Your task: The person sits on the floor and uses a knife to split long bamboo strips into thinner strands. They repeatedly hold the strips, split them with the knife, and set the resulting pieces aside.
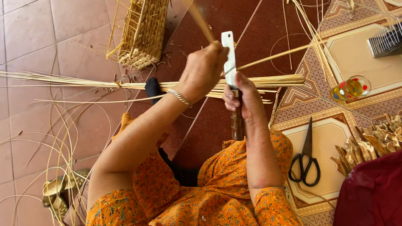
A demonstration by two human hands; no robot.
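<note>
My right hand (pixel 244 96) grips the brown wooden handle of a knife (pixel 230 60) with a broad pale blade pointing up and away. My left hand (pixel 203 68), with a silver bracelet at the wrist, is closed on a thin bamboo strip (pixel 274 55) pressed against the blade; the strip's upper part is blurred. Beneath both hands a tied bundle of bamboo strips (pixel 77 80) lies crosswise on the floor. My orange patterned clothing fills the bottom of the view.
A half-woven basket (pixel 144 28) lies at the top left. Black scissors (pixel 306 161) rest on a patterned mat (pixel 367 61) at right, near a coloured glass (pixel 351 88), a pile of wood pieces (pixel 378 141) and a dark red cloth (pixel 380 199). Loose strips curl at lower left.
</note>
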